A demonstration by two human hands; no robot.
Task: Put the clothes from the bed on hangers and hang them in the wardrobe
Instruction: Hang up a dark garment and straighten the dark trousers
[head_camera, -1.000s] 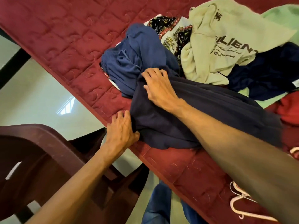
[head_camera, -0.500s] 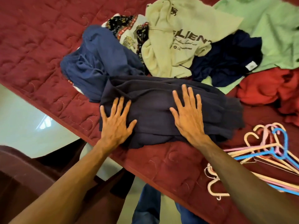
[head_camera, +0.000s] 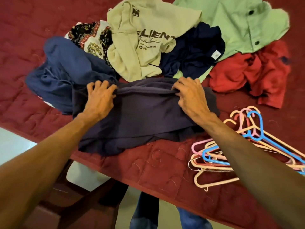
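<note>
Garment: dark navy garment (head_camera: 143, 116) lies spread on the maroon quilted bed cover (head_camera: 165, 167), close to the near edge of the bed, with its lower hem bunched just short of that edge.
Left hand: left hand (head_camera: 100, 100) is on the far left part of the garment, fingers curled and pinching a fold of cloth along its far edge.
Right hand: right hand (head_camera: 189, 96) is on the far right part, fingers curled down over the same far edge and gripping it.
Cloth relative to grip: the far edge is gathered into a ridge running between the two hands. Nearly all of the garment lies on the person's side of both grips, under the wrists and forearms.
Left neighbour: blue garment (head_camera: 66, 71) is crumpled against the dark navy garment's left side, touching it.
Pile beyond: cream hoodie (head_camera: 140, 52) with dark lettering lies just past the gripped edge. A patterned shirt (head_camera: 89, 38) is to its left and a navy shirt (head_camera: 194, 52) with a white label to its right. A green buttoned shirt (head_camera: 239, 25) lies farther back.
Right side: red garment (head_camera: 250, 71) lies on the cover, apart from the gripped cloth.
Hangers: heap of pink, cream and blue plastic hangers (head_camera: 219, 156) lies on the cover to the right of the garment, partly hidden by the right forearm.
Below the bed edge: brown chair (head_camera: 74, 205) at lower left, and the person's jeans (head_camera: 143, 215).
</note>
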